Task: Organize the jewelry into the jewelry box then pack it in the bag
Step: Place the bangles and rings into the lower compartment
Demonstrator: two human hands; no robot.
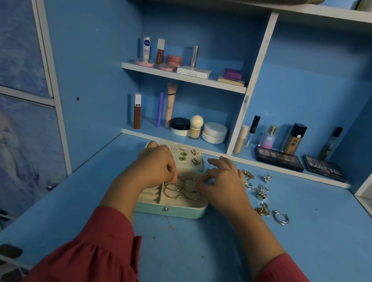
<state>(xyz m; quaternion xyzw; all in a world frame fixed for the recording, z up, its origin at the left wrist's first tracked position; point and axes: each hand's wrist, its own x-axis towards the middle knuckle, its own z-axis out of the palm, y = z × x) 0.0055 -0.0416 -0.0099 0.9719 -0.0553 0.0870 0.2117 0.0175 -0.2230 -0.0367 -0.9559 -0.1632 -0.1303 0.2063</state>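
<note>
Head view shows both hands working over the small mint-green jewelry box with a cream lining (170,210), which lies open on the blue wooden desk (211,254). The left hand (155,166) has its fingers curled and seems to pinch the rim of the thin gold hoop bangles (181,190); the right hand (224,186) pinches the same bundle from the other side with thumb and forefinger, while its other fingers are spread above.

These hoops lie in the large compartment just under the fingertips. I judge them light, stiff and smooth, so they may slip or spring apart. It is better to hold them on the rim, several together, and to lay them flat. Beside the left fingers, toward the person, the ridged ring slots look unfilled, though they are partly hidden.

Beyond the knuckles, the raised lid panel holds small stud earrings (184,155), some green and some silver. They are tiny and would be easy to drop.

Near the right wrist, on the desk outside the box, lies a loose group of gold and silver rings and chains (261,194) and one chunky silver ring (280,218). The chains are soft and will probably tangle. These pieces are not yet packed. No bag is visible.
</note>
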